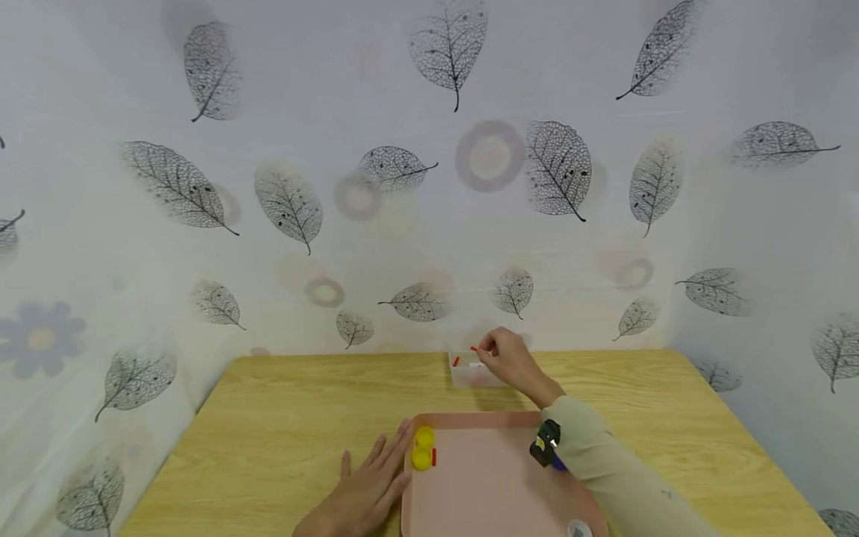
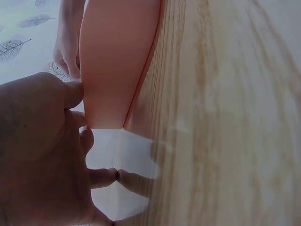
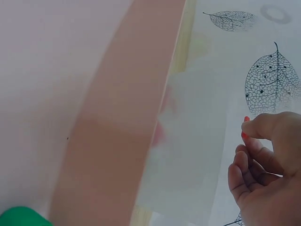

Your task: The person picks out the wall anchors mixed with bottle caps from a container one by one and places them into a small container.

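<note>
Between thumb and forefinger, my right hand (image 1: 508, 359) pinches a small red stick (image 3: 245, 127) above a translucent white box (image 1: 470, 378) at the table's back edge. Inside that box another red piece (image 1: 456, 362) shows. My left hand (image 1: 365, 485) rests with fingers spread against the left rim of a pink tray (image 1: 490, 477); in the left wrist view its fingers touch the tray wall (image 2: 117, 66) and the table. Two yellow round pieces (image 1: 423, 447) lie in the tray's upper left corner, with a red stick (image 1: 434, 457) beside them.
A white round piece (image 1: 579, 529) lies in the tray's lower right. A green object (image 3: 22, 217) shows at the right wrist view's corner. Wood-grain tabletop (image 1: 295, 418) surrounds the tray, and a leaf-patterned sheet (image 1: 376, 246) hangs behind the table.
</note>
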{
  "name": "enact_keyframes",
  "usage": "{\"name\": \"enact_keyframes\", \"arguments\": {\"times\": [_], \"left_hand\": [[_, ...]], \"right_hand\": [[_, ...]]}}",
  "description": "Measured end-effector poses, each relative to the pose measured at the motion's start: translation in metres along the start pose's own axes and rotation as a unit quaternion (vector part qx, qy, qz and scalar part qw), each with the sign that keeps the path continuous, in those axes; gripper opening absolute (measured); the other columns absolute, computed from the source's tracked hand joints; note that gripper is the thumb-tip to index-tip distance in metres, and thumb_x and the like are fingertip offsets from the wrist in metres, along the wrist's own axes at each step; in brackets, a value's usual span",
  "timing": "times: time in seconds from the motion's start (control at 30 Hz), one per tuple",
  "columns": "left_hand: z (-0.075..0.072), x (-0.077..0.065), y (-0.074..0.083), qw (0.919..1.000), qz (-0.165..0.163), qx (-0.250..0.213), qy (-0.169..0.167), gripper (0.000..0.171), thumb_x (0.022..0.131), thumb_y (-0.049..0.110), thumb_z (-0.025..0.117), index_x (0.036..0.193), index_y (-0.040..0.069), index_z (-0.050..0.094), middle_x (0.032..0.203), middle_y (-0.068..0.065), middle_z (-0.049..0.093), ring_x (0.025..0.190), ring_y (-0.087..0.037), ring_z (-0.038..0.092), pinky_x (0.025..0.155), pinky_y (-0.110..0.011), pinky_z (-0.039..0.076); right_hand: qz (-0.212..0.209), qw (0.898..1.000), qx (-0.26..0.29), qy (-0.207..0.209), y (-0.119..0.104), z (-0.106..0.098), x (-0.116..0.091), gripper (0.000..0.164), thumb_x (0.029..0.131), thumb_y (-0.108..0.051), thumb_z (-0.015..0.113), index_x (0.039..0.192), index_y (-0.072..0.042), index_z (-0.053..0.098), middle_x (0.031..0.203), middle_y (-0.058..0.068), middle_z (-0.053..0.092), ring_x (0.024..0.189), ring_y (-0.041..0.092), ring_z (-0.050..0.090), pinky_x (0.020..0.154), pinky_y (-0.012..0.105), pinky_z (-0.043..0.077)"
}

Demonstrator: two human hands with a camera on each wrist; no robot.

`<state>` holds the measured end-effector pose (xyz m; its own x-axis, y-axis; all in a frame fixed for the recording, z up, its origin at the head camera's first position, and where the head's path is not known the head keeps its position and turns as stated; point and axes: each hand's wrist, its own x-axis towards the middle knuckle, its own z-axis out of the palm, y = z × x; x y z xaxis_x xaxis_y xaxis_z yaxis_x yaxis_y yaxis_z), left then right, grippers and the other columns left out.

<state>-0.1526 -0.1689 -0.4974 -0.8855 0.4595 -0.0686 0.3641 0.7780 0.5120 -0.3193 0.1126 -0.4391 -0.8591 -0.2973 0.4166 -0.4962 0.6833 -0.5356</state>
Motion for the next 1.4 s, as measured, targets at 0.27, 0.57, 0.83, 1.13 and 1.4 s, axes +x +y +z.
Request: {"name": "enact_keyframes", "arguments": {"times": [0.27,0.57,0.83,1.13,1.4], "left_hand": [[0.001,0.000,-0.002,1.0000,0.000,0.006,0.003,0.058,0.101,0.053,0.019,0.153,0.033,0.003,0.158,0.012,0.004,0.140,-0.036,0.020,0.088,-0.083,0.001],[0.004,0.000,-0.003,0.9999,0.007,0.008,0.012,0.058,0.102,0.051,0.020,0.153,0.032,0.003,0.158,0.011,0.002,0.139,-0.038,0.021,0.086,-0.084,0.001],[0.003,0.000,-0.001,0.9998,0.004,0.008,0.016,0.058,0.101,0.053,0.021,0.153,0.033,0.004,0.158,0.013,0.003,0.140,-0.037,0.020,0.087,-0.083,0.000],[0.003,-0.001,0.000,0.9996,0.008,0.016,0.023,0.057,0.102,0.051,0.020,0.153,0.032,0.004,0.158,0.012,0.004,0.140,-0.037,0.020,0.087,-0.083,0.001],[0.002,-0.002,0.000,0.9996,0.008,0.021,0.019,0.057,0.102,0.051,0.019,0.153,0.031,0.003,0.158,0.011,0.005,0.140,-0.036,0.019,0.088,-0.082,0.001]], "right_hand": [[0.015,1.000,-0.001,-0.023,0.001,0.013,0.012,0.005,0.085,-0.007,0.067,0.080,-0.004,0.066,0.076,0.003,0.059,0.068,0.016,0.054,0.064,0.032,0.047],[0.005,1.000,0.009,-0.025,0.005,0.022,0.015,0.006,0.084,-0.003,0.063,0.081,-0.002,0.068,0.074,0.002,0.061,0.065,0.013,0.056,0.060,0.032,0.049],[0.050,0.997,-0.001,-0.059,0.008,0.027,0.017,0.007,0.087,-0.005,0.065,0.082,-0.005,0.070,0.075,0.001,0.063,0.066,0.013,0.057,0.062,0.032,0.050],[0.051,0.997,-0.003,-0.061,0.009,0.028,0.016,0.007,0.087,-0.005,0.064,0.080,-0.005,0.069,0.075,0.001,0.062,0.066,0.014,0.057,0.061,0.033,0.050],[0.049,0.997,-0.002,-0.062,0.008,0.025,0.014,0.008,0.086,-0.005,0.063,0.081,-0.006,0.069,0.077,0.001,0.063,0.070,0.014,0.058,0.067,0.034,0.051]]}}
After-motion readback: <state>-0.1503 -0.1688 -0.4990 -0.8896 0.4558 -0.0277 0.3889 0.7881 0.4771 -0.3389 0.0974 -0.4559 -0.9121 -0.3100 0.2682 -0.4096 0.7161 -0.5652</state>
